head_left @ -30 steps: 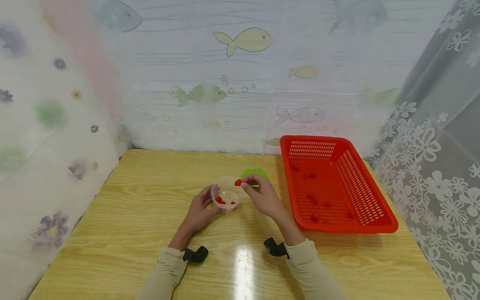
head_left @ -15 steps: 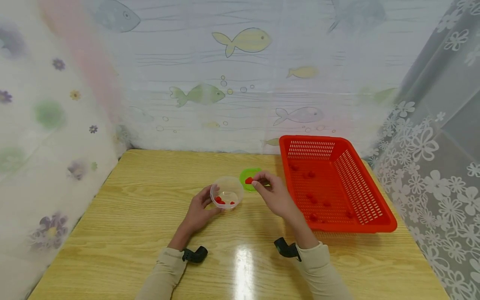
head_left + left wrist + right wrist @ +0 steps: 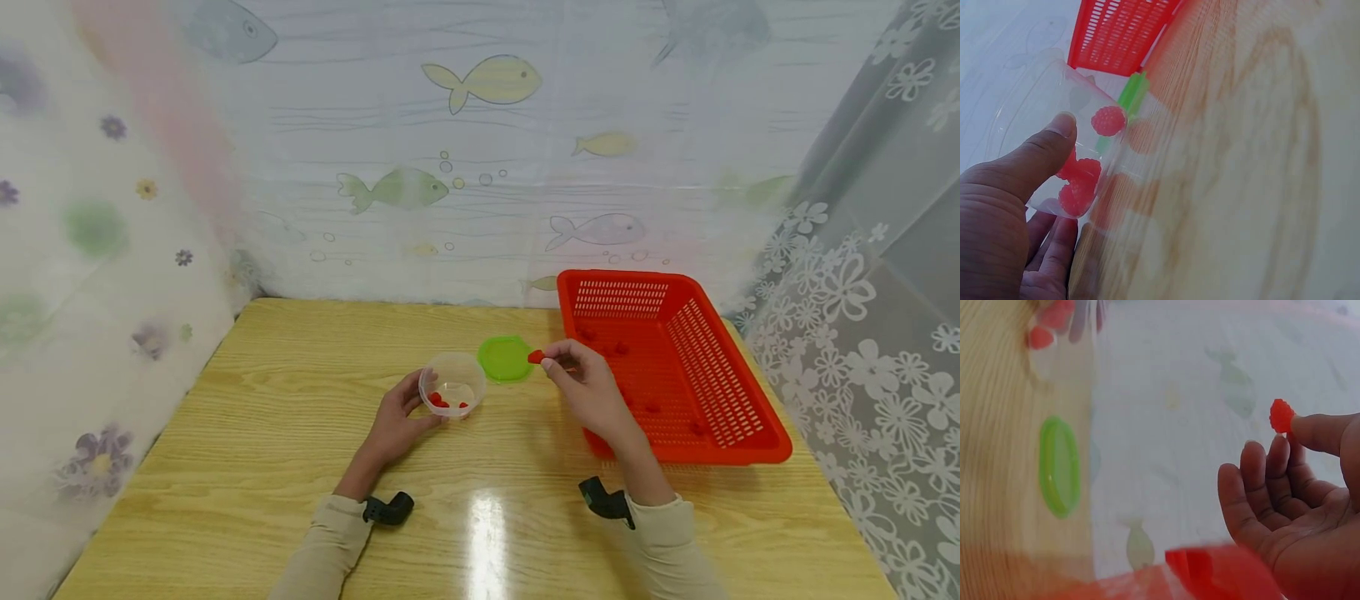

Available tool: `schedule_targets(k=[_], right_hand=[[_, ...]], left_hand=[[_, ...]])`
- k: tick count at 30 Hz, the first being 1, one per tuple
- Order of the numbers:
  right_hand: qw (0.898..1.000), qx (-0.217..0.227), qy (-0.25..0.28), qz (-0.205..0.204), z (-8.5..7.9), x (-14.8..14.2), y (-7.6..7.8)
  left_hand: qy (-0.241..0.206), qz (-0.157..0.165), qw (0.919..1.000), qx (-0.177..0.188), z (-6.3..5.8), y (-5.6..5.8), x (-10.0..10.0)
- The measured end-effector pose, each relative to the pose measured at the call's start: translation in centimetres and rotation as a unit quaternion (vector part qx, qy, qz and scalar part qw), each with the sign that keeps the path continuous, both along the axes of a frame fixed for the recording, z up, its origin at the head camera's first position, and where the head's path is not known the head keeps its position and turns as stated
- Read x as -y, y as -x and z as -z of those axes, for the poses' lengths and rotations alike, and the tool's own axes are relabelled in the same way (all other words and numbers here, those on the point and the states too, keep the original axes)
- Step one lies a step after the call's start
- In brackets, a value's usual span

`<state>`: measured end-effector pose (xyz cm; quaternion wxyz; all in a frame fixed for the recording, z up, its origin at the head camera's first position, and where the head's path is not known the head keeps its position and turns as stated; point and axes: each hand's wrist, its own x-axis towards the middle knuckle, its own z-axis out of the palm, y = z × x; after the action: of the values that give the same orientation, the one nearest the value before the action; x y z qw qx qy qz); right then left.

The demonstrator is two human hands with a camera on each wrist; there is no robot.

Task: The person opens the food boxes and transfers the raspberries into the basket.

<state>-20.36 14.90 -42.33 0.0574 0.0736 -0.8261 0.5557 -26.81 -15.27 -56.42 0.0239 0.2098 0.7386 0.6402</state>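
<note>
In the head view my left hand (image 3: 395, 427) grips the side of a clear plastic tub (image 3: 454, 367), tilted on the table, its thumb toward the near side. Several raspberries (image 3: 1079, 195) lie in the bottom of the tub, showing through its wall in the left wrist view. Thumb and forefinger of my right hand (image 3: 596, 398) pinch one raspberry (image 3: 1281, 416) by its end, the other fingers loosely bent below. That hand is in the air at the left rim of a red basket, just right of a green lid (image 3: 505, 360).
The red slotted basket (image 3: 711, 360) stands on the right of the wooden table (image 3: 247, 467), with several raspberries (image 3: 653, 407) scattered on its floor. A fish-printed curtain (image 3: 480, 192) hangs behind the table's far edge. A camera (image 3: 390, 508) is strapped to the left wrist.
My right hand has moved right with the raspberry, from above the tub, across the green lid, to the basket's left rim. My left hand and the tub have stayed in place.
</note>
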Motion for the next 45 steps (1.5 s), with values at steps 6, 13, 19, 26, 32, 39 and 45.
schedule_targets(k=[6,13,19,26,32,39,45], right_hand=[[0.999,0.012,-0.018,0.043,-0.1,-2.9,-0.5],[0.995,0.003,-0.017,0.096,-0.2,-7.1,-1.3],[0.991,0.000,0.012,0.133,-0.1,-10.6,-2.1],[0.983,0.030,-0.009,0.179,-0.2,-13.3,-2.9],[0.981,0.031,-0.016,0.190,0.2,-14.7,-3.2],[0.980,0.032,-0.033,0.195,0.3,-15.4,-3.4],[0.980,0.025,-0.023,0.194,0.4,-15.8,-3.4]], left_hand=[[0.002,0.001,1.0000,-0.004,-0.1,0.0,0.0],[-0.004,0.004,1.0000,-0.004,-0.1,0.0,0.0],[-0.014,0.009,0.9998,-0.008,0.3,0.1,0.0],[-0.013,0.006,0.9998,-0.012,0.3,0.1,0.0],[-0.008,0.003,0.9999,-0.008,0.2,0.2,0.0],[-0.004,0.006,1.0000,-0.001,-0.1,0.1,0.1],[-0.005,0.007,0.9999,0.004,-0.1,0.0,0.1]])
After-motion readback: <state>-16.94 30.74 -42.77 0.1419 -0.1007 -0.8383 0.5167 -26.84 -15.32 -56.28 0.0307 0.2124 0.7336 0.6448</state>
